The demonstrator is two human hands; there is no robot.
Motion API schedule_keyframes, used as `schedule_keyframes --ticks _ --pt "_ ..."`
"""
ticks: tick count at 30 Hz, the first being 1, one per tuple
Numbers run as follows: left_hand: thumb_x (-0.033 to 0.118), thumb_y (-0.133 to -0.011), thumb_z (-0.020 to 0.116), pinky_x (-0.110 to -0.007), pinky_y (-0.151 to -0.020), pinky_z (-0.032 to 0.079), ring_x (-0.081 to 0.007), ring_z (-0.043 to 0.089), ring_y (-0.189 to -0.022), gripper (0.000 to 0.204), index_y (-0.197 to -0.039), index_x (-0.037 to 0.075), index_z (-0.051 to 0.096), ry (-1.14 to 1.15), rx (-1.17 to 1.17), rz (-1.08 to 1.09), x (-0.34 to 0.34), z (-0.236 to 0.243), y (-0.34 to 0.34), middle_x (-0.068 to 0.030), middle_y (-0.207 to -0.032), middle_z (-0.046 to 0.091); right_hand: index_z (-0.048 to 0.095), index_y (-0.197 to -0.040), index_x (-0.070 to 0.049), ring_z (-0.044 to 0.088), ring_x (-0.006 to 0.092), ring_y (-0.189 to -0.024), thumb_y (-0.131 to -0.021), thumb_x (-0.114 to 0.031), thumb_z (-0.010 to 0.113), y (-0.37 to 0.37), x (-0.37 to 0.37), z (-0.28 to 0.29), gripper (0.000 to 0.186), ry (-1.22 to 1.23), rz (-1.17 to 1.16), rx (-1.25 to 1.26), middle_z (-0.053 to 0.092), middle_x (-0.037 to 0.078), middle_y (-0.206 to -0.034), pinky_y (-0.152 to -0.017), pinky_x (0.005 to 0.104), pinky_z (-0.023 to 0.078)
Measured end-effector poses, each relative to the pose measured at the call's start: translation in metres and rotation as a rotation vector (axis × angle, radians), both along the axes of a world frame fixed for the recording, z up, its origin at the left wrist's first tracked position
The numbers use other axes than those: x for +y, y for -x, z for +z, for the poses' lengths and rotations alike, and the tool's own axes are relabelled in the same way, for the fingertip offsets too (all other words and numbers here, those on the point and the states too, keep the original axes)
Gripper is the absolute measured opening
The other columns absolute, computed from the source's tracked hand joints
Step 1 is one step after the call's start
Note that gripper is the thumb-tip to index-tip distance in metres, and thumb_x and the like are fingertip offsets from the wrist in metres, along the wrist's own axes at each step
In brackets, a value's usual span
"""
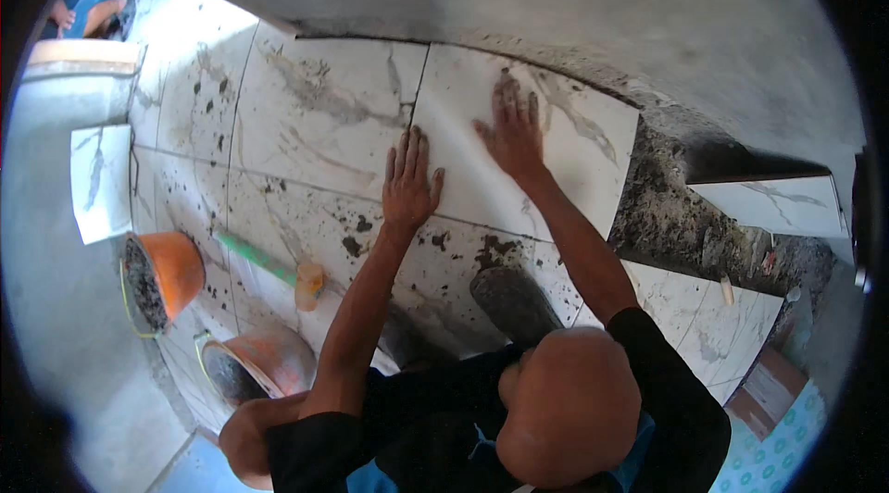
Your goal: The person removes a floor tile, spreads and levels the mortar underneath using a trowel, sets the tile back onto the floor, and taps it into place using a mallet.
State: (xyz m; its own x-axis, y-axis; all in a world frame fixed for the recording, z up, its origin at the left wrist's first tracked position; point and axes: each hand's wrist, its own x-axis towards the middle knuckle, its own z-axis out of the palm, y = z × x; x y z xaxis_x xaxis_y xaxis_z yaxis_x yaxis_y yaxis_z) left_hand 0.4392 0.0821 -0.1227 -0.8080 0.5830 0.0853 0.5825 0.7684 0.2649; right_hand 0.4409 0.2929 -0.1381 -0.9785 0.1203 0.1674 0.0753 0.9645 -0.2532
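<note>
Both my hands lie flat on white, grey-veined floor tiles, with nothing in them. The fingers of my left hand (410, 186) are stretched out beside the joint between two large tiles. My right hand (515, 134) rests with fingers spread on the right-hand tile (583, 155), whose far edge runs along the grey wall. To its left is a neighbouring tile (315, 123), smeared and dusty. Bare grey mortar (662, 206) shows beyond the right edge of the tile under my right hand. My dark, dirty footwear (514, 303) stands on the tiles nearer to me.
On the left stand an orange bucket (176, 271) of grey material and a dirtier bucket (278, 359). A long green tool (250, 255) lies by a yellowish cup (308, 286). Cut tiles (100, 183) (778, 201) stand at both sides. Another person (88, 7) sits far left.
</note>
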Motion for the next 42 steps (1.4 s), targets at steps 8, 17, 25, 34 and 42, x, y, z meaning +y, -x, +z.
schedule_keyframes --ticks 8,17,25,34,42 --pt "0.026 -0.089 0.045 -0.046 -0.107 0.018 -0.0309 0.022 -0.132 0.055 -0.132 -0.005 0.030 0.128 0.005 -0.009 -0.004 0.007 0.001 -0.0198 -0.141 0.025 0.024 -0.134 0.006 0.019 0.0362 -0.132 -0.086 -0.037 0.051 -0.049 0.076 0.048 0.069 0.011 -0.513 0.338 0.024 0.025 -0.139 -0.106 0.0510 0.015" --pt "0.024 -0.092 0.038 -0.047 -0.107 0.018 -0.0337 0.021 -0.132 0.053 -0.135 -0.004 0.025 0.080 0.028 -0.063 0.004 0.005 -0.002 -0.0212 -0.141 0.024 0.026 -0.131 0.009 0.025 0.0397 -0.128 -0.085 -0.040 0.051 -0.054 0.086 0.016 0.072 -0.009 -0.534 0.231 0.026 0.027 -0.137 -0.103 0.0508 0.022" --pt "0.022 -0.091 0.040 -0.048 -0.106 0.018 -0.0358 0.021 -0.131 0.054 -0.135 -0.005 0.023 0.076 0.057 -0.084 -0.001 0.003 -0.002 -0.0225 -0.141 0.023 0.027 -0.133 0.007 0.020 0.0354 -0.131 -0.088 -0.046 0.041 -0.050 0.050 0.040 0.071 0.026 -0.445 0.121 0.023 0.024 -0.139 -0.106 0.0490 0.017" --pt "0.024 -0.090 0.042 -0.047 -0.106 0.019 -0.0360 0.023 -0.131 0.055 -0.132 -0.007 0.028 0.116 0.029 -0.037 0.006 0.004 -0.003 -0.0232 -0.139 0.027 0.027 -0.133 0.004 0.021 0.0333 -0.132 -0.081 -0.043 0.056 -0.024 0.021 0.038 0.075 0.133 -0.217 0.211 0.022 0.022 -0.141 -0.106 0.0483 0.019" --pt "0.027 -0.088 0.045 -0.046 -0.106 0.019 -0.0335 0.023 -0.131 0.056 -0.132 -0.004 0.031 0.074 0.000 -0.023 0.001 0.011 0.002 -0.0206 -0.140 0.026 0.033 -0.130 0.004 0.023 0.0306 -0.131 -0.083 -0.045 0.050 0.006 -0.029 0.030 0.071 0.084 -0.033 0.095 0.025 0.020 -0.140 -0.106 0.0480 0.019"
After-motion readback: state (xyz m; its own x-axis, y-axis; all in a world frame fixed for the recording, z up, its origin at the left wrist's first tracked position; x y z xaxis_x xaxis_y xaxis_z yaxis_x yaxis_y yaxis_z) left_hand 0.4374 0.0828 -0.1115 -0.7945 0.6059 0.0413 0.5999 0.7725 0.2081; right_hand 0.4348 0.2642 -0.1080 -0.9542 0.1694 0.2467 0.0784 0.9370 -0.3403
